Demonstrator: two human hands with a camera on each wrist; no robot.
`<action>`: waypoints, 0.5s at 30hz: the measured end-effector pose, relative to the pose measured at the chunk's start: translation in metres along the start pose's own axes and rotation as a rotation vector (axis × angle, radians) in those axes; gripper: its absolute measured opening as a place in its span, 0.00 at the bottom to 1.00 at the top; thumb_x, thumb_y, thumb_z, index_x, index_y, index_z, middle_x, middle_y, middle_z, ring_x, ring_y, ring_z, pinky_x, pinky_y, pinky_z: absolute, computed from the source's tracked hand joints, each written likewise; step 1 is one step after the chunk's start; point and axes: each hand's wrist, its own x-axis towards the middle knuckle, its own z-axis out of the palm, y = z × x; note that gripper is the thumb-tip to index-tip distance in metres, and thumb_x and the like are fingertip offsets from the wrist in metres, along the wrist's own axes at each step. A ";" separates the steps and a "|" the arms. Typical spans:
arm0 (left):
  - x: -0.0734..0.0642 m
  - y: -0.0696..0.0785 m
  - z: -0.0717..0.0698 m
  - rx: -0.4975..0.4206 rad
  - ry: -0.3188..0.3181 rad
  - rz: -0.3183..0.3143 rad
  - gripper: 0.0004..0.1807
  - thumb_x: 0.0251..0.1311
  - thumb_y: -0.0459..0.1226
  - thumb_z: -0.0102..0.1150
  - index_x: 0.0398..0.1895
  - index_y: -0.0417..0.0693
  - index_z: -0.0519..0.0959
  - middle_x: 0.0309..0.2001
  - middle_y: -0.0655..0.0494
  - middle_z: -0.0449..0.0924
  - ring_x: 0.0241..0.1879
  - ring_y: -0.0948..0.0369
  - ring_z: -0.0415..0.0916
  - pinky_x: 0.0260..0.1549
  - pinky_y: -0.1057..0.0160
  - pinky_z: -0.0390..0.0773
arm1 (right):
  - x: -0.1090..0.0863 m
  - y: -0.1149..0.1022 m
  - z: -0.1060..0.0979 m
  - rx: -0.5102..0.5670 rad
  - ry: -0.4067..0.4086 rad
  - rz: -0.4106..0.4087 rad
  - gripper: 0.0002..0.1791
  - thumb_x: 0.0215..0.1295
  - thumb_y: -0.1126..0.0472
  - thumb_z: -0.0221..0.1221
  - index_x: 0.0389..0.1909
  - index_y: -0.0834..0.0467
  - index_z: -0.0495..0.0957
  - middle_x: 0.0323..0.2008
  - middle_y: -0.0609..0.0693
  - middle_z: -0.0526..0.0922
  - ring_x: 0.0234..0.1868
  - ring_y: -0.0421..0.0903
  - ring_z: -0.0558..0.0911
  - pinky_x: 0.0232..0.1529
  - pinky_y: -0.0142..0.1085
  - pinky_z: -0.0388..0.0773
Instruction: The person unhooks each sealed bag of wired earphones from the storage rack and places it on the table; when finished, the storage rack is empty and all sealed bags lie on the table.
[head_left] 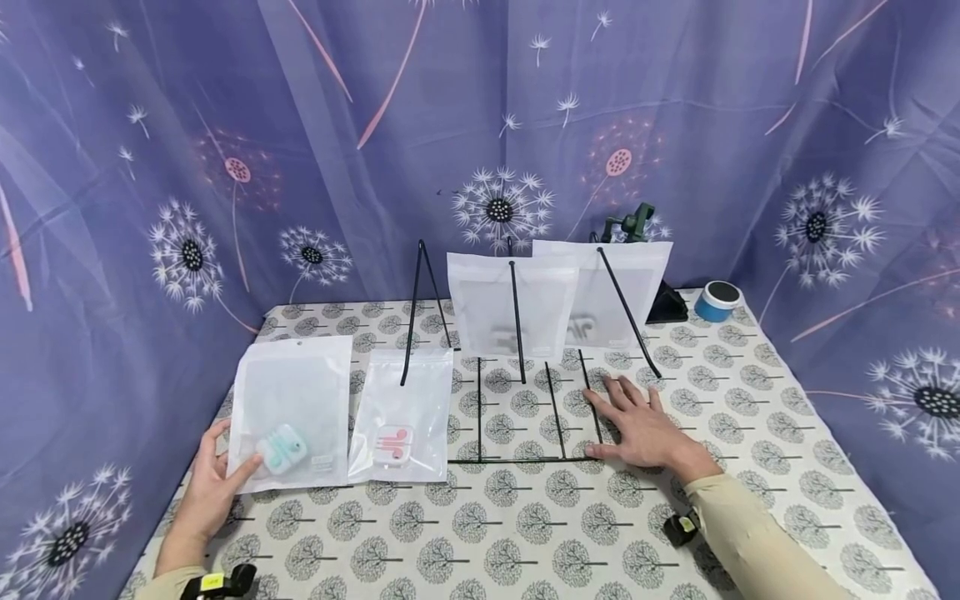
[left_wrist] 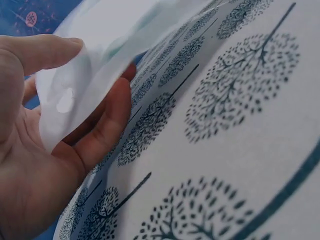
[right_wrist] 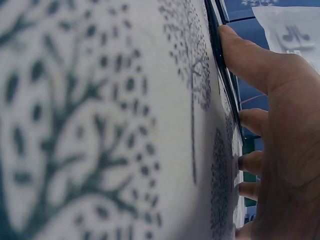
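Note:
My left hand (head_left: pixel 206 487) pinches the lower left edge of a white zip bag (head_left: pixel 292 387), thumb in front and fingers behind. Through the bag shows a clear case with green earphones (head_left: pixel 283 450). Just right of it is a smaller clear zip bag (head_left: pixel 405 392) with red earphones (head_left: pixel 392 445), overlapped at its top by the tip of a black prong (head_left: pixel 411 325). My right hand (head_left: pixel 637 429) lies with fingers spread at the right side of the black wire rack (head_left: pixel 525 459); in the right wrist view its thumb (right_wrist: pixel 245 50) touches the wire.
Two more white zip bags, one in the middle (head_left: pixel 483 304) and one to the right (head_left: pixel 630 292), hang on the rack's other prongs. Behind them stands a dark green clamp-like holder (head_left: pixel 637 221). A blue jar (head_left: pixel 717 302) sits at the back right, near the curtain (head_left: pixel 825 125).

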 end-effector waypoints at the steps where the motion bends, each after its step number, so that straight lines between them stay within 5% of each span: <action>1: 0.001 0.000 -0.001 0.015 -0.009 -0.016 0.40 0.65 0.24 0.53 0.73 0.58 0.47 0.43 0.77 0.79 0.40 0.75 0.80 0.36 0.76 0.80 | 0.000 0.000 0.000 0.000 -0.001 0.001 0.55 0.52 0.21 0.52 0.76 0.46 0.53 0.76 0.64 0.46 0.74 0.69 0.48 0.66 0.74 0.37; 11: 0.005 -0.007 -0.008 0.104 -0.090 -0.152 0.45 0.67 0.30 0.55 0.78 0.54 0.39 0.40 0.75 0.79 0.35 0.65 0.83 0.35 0.67 0.84 | 0.000 0.000 -0.001 0.000 -0.006 0.003 0.55 0.52 0.21 0.51 0.76 0.46 0.53 0.76 0.64 0.46 0.75 0.68 0.48 0.66 0.74 0.38; 15: 0.010 -0.007 -0.008 0.179 -0.102 -0.168 0.46 0.65 0.32 0.58 0.78 0.48 0.39 0.44 0.66 0.78 0.35 0.65 0.83 0.35 0.65 0.85 | 0.000 -0.001 -0.001 0.002 -0.005 0.004 0.55 0.52 0.21 0.52 0.76 0.46 0.53 0.76 0.65 0.46 0.74 0.69 0.48 0.66 0.74 0.37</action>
